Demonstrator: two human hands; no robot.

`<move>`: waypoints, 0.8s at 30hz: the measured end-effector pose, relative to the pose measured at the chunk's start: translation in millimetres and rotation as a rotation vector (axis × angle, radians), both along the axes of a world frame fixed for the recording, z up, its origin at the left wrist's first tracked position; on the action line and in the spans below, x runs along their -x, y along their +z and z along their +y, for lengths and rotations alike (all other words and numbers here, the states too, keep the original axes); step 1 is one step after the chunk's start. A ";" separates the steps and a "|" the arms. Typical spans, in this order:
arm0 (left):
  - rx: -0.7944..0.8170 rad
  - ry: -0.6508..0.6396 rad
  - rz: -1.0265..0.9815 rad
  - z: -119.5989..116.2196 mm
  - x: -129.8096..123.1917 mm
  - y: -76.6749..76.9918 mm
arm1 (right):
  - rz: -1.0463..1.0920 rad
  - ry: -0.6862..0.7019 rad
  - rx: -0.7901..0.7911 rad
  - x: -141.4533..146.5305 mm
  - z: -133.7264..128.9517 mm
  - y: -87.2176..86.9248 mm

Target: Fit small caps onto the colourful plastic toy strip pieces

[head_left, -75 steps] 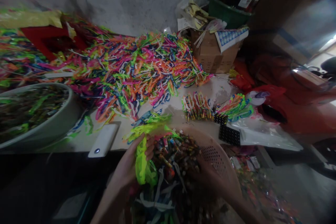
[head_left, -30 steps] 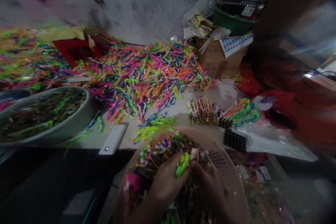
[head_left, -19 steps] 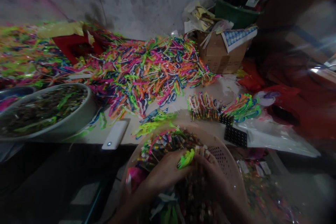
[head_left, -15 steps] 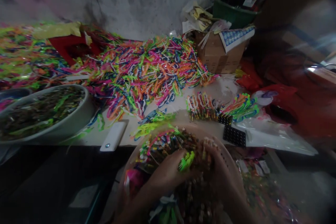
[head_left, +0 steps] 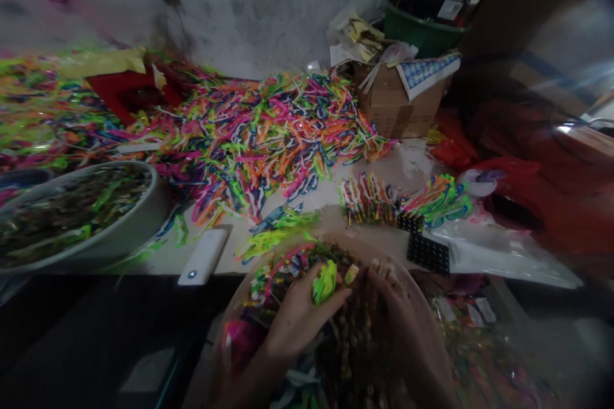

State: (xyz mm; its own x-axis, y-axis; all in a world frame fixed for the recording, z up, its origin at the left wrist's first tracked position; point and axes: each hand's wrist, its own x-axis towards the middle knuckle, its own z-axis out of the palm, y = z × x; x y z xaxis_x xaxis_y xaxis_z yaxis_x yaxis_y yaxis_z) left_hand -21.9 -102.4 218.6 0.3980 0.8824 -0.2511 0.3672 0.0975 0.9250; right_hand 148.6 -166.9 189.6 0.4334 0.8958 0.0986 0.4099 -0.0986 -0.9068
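Note:
My left hand (head_left: 297,316) is closed around a bundle of neon green-yellow plastic strips (head_left: 325,282), over a wide pinkish basin. A small piece with a pale yellow end (head_left: 352,275) sticks out by its fingertips. My right hand (head_left: 400,310) reaches into the basin's right side, its dim, blurred fingers beside small brown stick-like pieces (head_left: 386,271); whether they grip one cannot be made out. The basin (head_left: 434,319) holds many brown pieces, colourful tips at its left, and a pink packet (head_left: 240,339).
A heap of coloured strips (head_left: 283,134) covers the table's back. Left stand a pale tub (head_left: 144,223) of brown pieces and a white flat device (head_left: 205,255). Right lie bundled pieces (head_left: 367,198), a black perforated tray (head_left: 428,254) and a plastic bag (head_left: 508,255); behind is a cardboard box (head_left: 403,108).
My left hand has turned and lifted slightly with the green-yellow bundle, which shifted left. The small pale-ended piece now shows by its fingertips. My right hand stays at the basin's right side.

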 end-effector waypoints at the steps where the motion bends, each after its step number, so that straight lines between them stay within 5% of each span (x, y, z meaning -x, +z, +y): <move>1: -0.012 0.005 0.010 0.5 -2.8 -2.1 | 0.063 -0.012 0.015 9.2 1.6 3.8; 6: -0.055 -0.077 0.139 1.3 -9.8 -16.2 | 0.553 -0.124 0.046 43.7 15.5 -0.5; 10: -0.151 -0.223 0.212 1.5 -3.5 -22.5 | 0.715 -0.119 0.085 42.1 19.3 -4.1; 13: -0.254 -0.304 0.256 0.5 1.9 -20.8 | 0.609 -0.046 0.080 33.6 19.0 3.8; 17: -0.348 -0.241 0.256 -1.8 4.7 -9.6 | 0.386 0.057 0.076 25.6 18.1 14.8; 24: -0.187 -0.068 0.116 -1.5 7.4 -7.0 | 0.277 0.081 0.075 19.0 13.9 7.9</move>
